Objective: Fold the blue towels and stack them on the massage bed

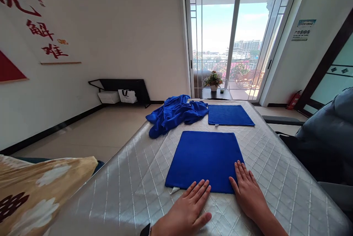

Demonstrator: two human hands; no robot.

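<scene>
A flat blue cloth (205, 158) lies spread on the silver quilted surface (132, 181), with a small white tag at its near left corner. My left hand (187, 206) rests flat, its fingertips on the cloth's near edge and its thumb out to the side. At the near right corner, my right hand (246, 190) lies with fingers stretched along the right edge. Beyond it is a second flat blue cloth (230, 114), also with a white tag. Left of that one sits a crumpled heap of blue cloths (176, 114).
A patterned beige blanket (44, 188) is at the lower left. On the right stands a dark grey padded seat (328, 133). A potted plant (213, 81) on a small table stands before the sliding glass door (211, 41). A black rack (124, 90) is by the wall.
</scene>
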